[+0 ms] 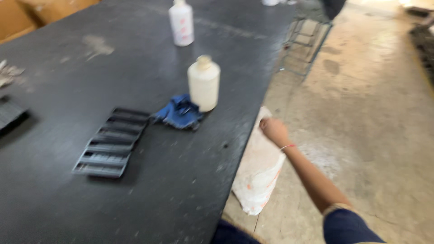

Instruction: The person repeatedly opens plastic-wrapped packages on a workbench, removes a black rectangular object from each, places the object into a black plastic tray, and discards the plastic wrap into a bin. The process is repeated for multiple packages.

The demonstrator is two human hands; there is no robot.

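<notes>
My right hand (273, 130) is out past the edge of the dark surface (149, 190), closed in a fist on the top of a white sack (260, 171) that hangs down beside the surface toward the concrete floor (375, 113). The picture is blurred, so I cannot tell exactly how much of the sack's mouth sits inside the grip. My left hand is out of view.

Up and to the left of the hand, on the surface, stands a cream bottle (204, 83), touching or nearly touching a crumpled blue cloth (179, 113). Further left of the cloth lies a flat black slatted grille (110, 142). A second bottle, white (181, 22), stands well beyond the first. A wire rack (305, 43) sits on the floor well ahead of the hand.

To handle the sack well, I judge the grip should gather a full bunch of the fabric at the mouth rather than a corner, keep the wrist steady, and keep the sack clear of the surface's edge so it does not snag or swing into the bottle.
</notes>
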